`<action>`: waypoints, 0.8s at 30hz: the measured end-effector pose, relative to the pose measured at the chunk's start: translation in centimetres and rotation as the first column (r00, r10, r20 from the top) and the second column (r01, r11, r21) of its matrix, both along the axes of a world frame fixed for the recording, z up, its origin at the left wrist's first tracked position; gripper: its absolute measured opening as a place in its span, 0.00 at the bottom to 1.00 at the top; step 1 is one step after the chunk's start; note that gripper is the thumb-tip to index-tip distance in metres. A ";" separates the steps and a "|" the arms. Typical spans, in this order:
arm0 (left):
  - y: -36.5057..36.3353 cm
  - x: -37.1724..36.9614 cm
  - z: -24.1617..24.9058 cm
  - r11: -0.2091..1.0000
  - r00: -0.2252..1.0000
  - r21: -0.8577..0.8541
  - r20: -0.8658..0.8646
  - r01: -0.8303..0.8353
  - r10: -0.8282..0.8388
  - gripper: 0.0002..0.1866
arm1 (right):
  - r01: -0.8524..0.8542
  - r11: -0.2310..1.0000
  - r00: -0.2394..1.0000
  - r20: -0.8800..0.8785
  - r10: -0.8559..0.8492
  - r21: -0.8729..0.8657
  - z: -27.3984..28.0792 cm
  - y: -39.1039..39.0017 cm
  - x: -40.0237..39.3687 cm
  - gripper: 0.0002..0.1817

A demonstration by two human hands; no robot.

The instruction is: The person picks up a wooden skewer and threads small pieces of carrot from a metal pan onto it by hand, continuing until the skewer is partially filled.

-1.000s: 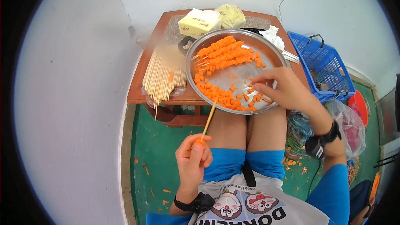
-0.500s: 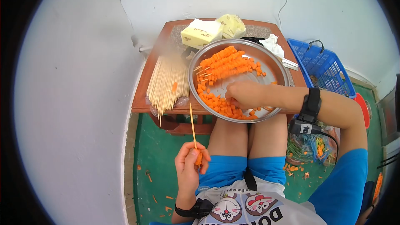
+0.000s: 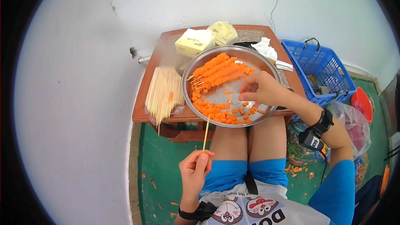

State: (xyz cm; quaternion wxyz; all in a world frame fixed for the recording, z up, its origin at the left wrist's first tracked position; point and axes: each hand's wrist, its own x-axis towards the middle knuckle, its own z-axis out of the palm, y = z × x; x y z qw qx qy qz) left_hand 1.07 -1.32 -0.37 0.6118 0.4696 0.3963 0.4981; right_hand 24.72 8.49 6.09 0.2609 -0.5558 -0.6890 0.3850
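My left hand (image 3: 196, 166) is closed around the lower part of a bamboo skewer (image 3: 206, 135), its tip pointing up at the near rim of a steel basin (image 3: 189, 100). The fingers hide whatever is threaded low on the skewer. Over the right side of the basin is my right hand (image 3: 256, 89), thumb and fingers apart, with nothing seen between them. Loose carrot pieces (image 3: 216, 114) lie along the basin's near side. Several full carrot skewers (image 3: 223, 71) rest together at its far left.
A pile of bare bamboo skewers (image 3: 164, 93) lies left of the basin on the wooden table (image 3: 141, 104). Behind stand yellow tissue packs (image 3: 195, 42) and crumpled white tissue (image 3: 265, 49). To the right are a blue basket (image 3: 304, 58), a red bowl (image 3: 361, 104) and plastic bags (image 3: 352, 125).
My right hand has lifted from the carrot pieces, moved right and away from me, and opened. The left hand moved slightly right; the carrot on its skewer no longer shows. The view shifted a little.
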 end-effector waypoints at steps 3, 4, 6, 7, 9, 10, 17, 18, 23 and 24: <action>0.0 0.4 0.4 0.997 0.996 0.069 -0.084 0.019 -0.013 0.11 | 0.050 0.997 0.987 -0.151 -0.058 -0.055 0.7 -1.3 0.6 0.10; 0.0 0.6 0.5 0.997 0.996 0.071 -0.090 0.022 -0.015 0.11 | 0.070 0.992 0.963 -0.252 -0.094 -0.101 0.9 -1.9 0.6 0.10; 0.0 0.9 0.6 0.997 0.995 0.077 -0.095 -0.004 0.011 0.11 | 0.082 0.993 0.915 -0.389 -0.109 -0.085 1.3 -3.3 0.4 0.10; 0.0 1.1 0.8 0.997 0.995 0.077 -0.100 0.001 0.007 0.11 | 0.095 0.993 0.850 -0.514 -0.119 -0.073 1.3 -4.2 0.3 0.11; -0.3 1.7 1.3 0.992 0.991 0.107 -0.121 0.063 -0.050 0.10 | 0.091 0.988 0.753 -0.640 -0.150 -0.125 1.4 -6.1 -0.6 0.12; -0.5 2.1 1.4 0.992 0.991 0.105 -0.125 0.069 -0.056 0.10 | 0.074 0.982 0.640 -0.747 -0.180 -0.173 1.1 -6.9 -1.1 0.14; -1.1 2.7 1.2 0.976 0.952 0.177 -0.296 0.129 -0.072 0.07 | -0.145 0.976 0.169 -0.976 -0.138 -0.163 -4.1 -8.9 -1.4 0.14; -1.1 2.6 1.1 0.972 0.944 0.191 -0.322 0.136 -0.069 0.07 | -0.149 0.982 0.072 -0.991 -0.110 -0.120 -4.3 -9.0 -1.7 0.14; -1.3 3.1 1.4 0.968 0.928 0.202 -0.366 0.146 -0.063 0.07 | -0.039 0.987 0.000 -0.988 -0.156 -0.156 -4.3 -9.6 -3.1 0.15; -1.3 3.2 1.4 0.967 0.925 0.210 -0.375 0.145 -0.057 0.07 | -0.061 0.989 -0.021 -0.990 -0.140 -0.139 -4.5 -9.7 -3.3 0.16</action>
